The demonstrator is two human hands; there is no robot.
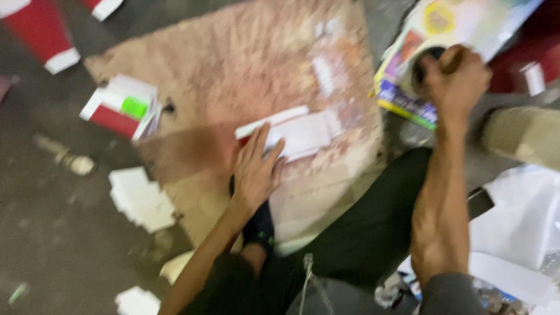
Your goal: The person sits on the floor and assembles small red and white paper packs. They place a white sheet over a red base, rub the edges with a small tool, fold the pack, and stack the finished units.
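on brown cardboard (233, 64), left hand (255, 169) presses one white sheet (303, 133).

Pinkish-brown cardboard sheet (233, 64); white paper (303, 134) on it; red-white box (119, 108) with green patch; multicoloured yellow-edged carton (408, 58); black trousers (367, 233); grey floor (46, 233).

Warm, fairly dim light falls from above on a frame smeared throughout by motion blur, the board (233, 64) washed pale at its top, a soft shadow lying beside the left hand (255, 172), and the dark floor (46, 233) murky and unsharp.
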